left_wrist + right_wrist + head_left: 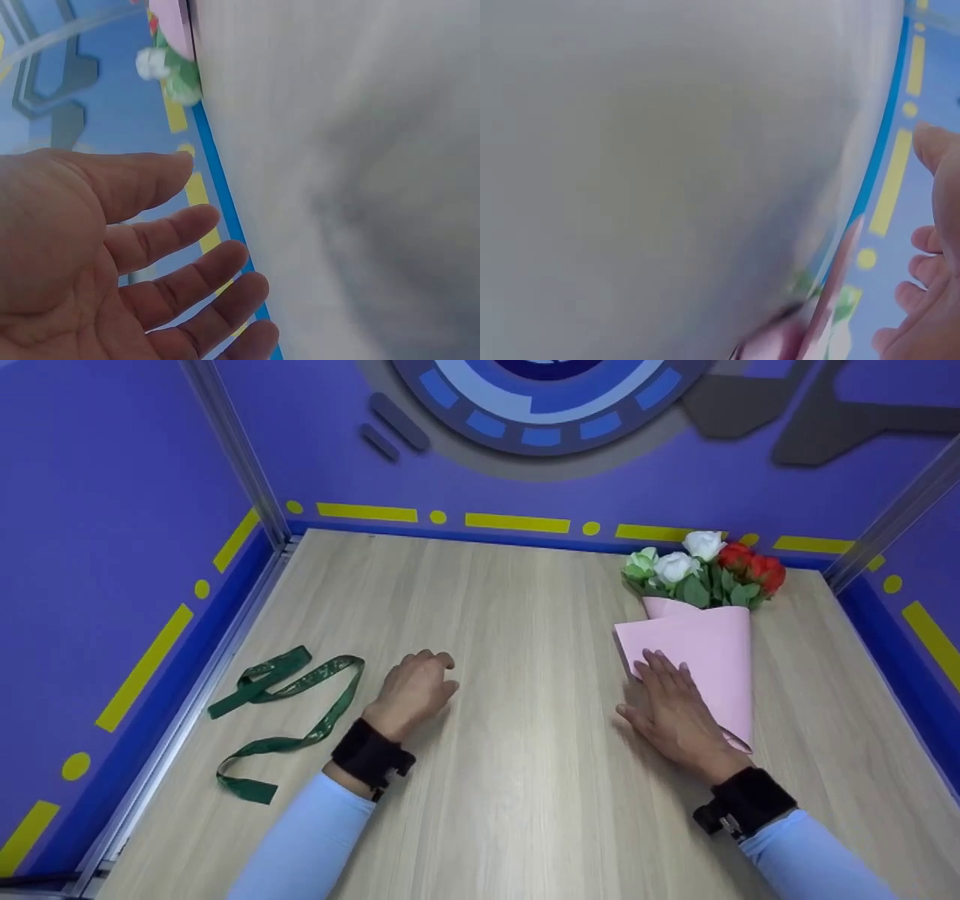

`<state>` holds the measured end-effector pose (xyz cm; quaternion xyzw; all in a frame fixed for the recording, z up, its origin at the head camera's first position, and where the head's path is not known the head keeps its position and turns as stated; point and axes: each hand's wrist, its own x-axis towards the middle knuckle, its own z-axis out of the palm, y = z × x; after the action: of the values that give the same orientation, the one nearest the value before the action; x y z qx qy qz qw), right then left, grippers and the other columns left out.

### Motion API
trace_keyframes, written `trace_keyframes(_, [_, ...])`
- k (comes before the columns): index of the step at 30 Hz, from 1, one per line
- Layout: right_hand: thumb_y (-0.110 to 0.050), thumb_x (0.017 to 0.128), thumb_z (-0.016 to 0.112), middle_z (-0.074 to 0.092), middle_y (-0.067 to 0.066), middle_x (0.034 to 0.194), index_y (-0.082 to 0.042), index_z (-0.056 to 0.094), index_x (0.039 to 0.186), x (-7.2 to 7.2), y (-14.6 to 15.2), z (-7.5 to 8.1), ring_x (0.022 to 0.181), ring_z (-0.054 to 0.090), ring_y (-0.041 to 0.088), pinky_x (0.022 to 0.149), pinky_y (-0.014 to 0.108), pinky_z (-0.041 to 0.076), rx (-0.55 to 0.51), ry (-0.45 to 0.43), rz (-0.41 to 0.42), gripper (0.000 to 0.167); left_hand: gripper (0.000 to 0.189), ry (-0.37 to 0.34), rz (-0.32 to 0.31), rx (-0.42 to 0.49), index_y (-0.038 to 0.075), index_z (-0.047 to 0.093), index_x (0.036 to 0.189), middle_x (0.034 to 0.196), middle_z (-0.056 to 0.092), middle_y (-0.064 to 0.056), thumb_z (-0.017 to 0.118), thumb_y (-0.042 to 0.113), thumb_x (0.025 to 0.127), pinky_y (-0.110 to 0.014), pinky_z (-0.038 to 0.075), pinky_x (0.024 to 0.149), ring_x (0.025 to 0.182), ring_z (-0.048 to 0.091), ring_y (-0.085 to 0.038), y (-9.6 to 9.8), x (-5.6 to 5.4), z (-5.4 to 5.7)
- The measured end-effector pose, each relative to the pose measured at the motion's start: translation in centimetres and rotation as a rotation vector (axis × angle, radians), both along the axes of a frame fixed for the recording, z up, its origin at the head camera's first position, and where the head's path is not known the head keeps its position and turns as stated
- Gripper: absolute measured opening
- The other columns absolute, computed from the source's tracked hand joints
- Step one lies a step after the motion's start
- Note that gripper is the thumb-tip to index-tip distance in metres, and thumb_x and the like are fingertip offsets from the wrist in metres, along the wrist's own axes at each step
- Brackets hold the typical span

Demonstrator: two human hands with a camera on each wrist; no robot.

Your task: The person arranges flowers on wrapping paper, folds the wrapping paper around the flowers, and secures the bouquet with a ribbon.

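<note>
A bouquet lies on the right of the table in the head view, its pink wrapping paper point(716, 652) folded around the stems. White roses point(676, 568), red roses point(765, 574) and a pale green one point(641, 562) stick out at its far end. My right hand point(671, 720) lies flat over the left part of the wrapping, with straight fingers and the thumb out to the side. Nothing is held in my left hand point(412, 694), which hovers low over the middle-left of the table, its fingers point(202, 281) loosely bent. Left of it lies a green ribbon point(330, 720).
The wooden table point(517, 660) is bounded by a blue back wall point(525, 495) and blue side walls, joined by metal corner posts point(240, 457). The ribbon winds in loose curves near the left edge, and the flowers come close to the back wall.
</note>
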<state>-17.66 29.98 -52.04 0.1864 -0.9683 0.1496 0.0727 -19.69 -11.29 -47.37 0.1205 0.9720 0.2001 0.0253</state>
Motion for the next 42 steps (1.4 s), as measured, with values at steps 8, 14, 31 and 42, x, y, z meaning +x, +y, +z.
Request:
trace_keyframes(8, [-0.029,0.098,0.075,0.039,0.029,0.162,0.009,0.044,0.152,1.0,-3.8,-0.5,0.153,0.035,0.046,0.127,0.061,0.022,-0.088,0.065,0.035,0.072,0.023,-0.026,0.205,-0.001,-0.003,0.07,0.112,0.102,0.068,-0.021,0.062,0.017,0.103,-0.049,0.057,0.078,0.095,0.067,-0.038,-6.3,0.0,-0.3])
trace_keyframes(14, [-0.026,0.098,0.076,0.039,0.027,0.163,0.005,0.046,0.152,1.4,-5.1,-0.6,0.151,0.039,0.046,0.124,0.059,0.031,-0.137,0.028,0.047,0.069,0.045,-0.125,0.355,-0.023,-0.017,0.057,0.128,0.116,0.06,-0.035,0.054,0.021,0.105,-0.061,0.053,0.089,0.111,0.059,-0.053,-9.9,0.1,-0.9])
trace_keyframes(31, [-0.026,0.1,0.073,0.045,0.022,0.161,0.002,0.051,0.151,2.0,-8.1,-0.5,0.15,0.044,0.039,0.119,0.054,0.041,-0.157,-0.056,0.105,0.062,0.02,0.002,-0.108,-0.036,0.01,0.063,0.101,0.087,0.063,-0.004,0.047,0.0,0.106,-0.032,0.053,0.07,0.08,0.06,-0.018,-1.6,1.1,-2.7])
trace_keyframes(42, [-0.005,0.097,0.07,0.049,0.015,0.161,-0.014,0.045,0.159,1.7,-13.1,1.0,0.148,0.049,0.032,0.122,0.056,0.037,-0.425,-0.411,0.418,0.068,0.017,0.182,-0.621,0.013,0.016,0.074,0.11,0.105,0.071,0.002,0.062,0.005,0.104,-0.025,0.056,0.078,0.092,0.067,-0.01,4.9,3.1,-1.4])
